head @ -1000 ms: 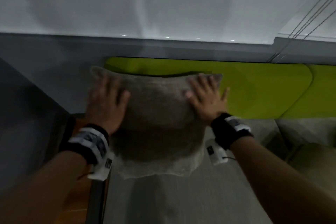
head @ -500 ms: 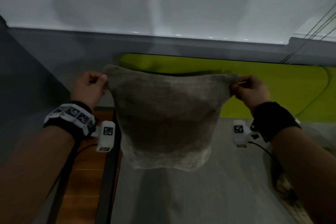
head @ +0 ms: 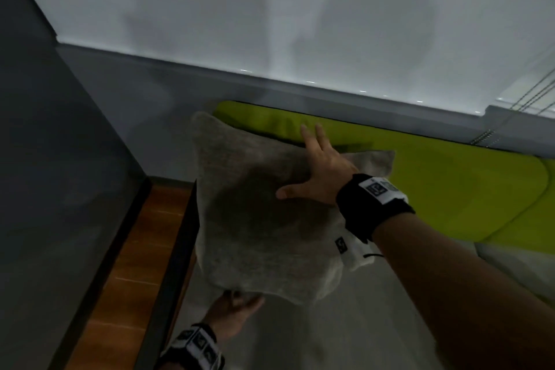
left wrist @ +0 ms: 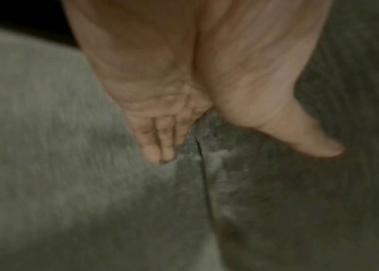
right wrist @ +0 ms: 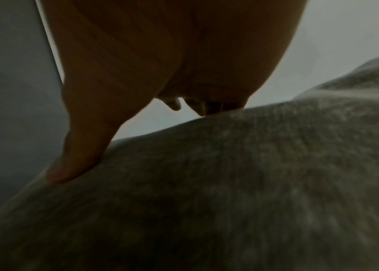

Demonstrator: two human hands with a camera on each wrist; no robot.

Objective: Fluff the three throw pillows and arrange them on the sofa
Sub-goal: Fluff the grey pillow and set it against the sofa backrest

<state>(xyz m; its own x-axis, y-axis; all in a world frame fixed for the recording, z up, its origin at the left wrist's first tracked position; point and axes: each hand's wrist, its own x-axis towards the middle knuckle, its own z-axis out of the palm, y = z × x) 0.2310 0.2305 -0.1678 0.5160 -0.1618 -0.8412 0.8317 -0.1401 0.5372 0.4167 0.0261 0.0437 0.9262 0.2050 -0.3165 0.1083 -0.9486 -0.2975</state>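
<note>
1. The grey pillow (head: 264, 219) is held up over the grey sofa seat (head: 345, 336), w/ the green back cushion (head: 435, 189) behind it.
2. It's about square, tilted: one corner points up-left, one points right.
3. Right hand (head: 321, 171) lies flat on the pillow's front, fingers straight & spread, thumb out.
4. Left hand (head: 232, 309) is under the bottom edge; fingers straight & together, thumb apart, touching the fabric.
5. Wood floor (head: 135, 249) shows at left.

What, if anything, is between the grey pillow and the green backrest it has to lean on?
Nothing visible. The grey pillow stands right before the green backrest, right hand flat on its front, left hand under its lower edge.
</note>
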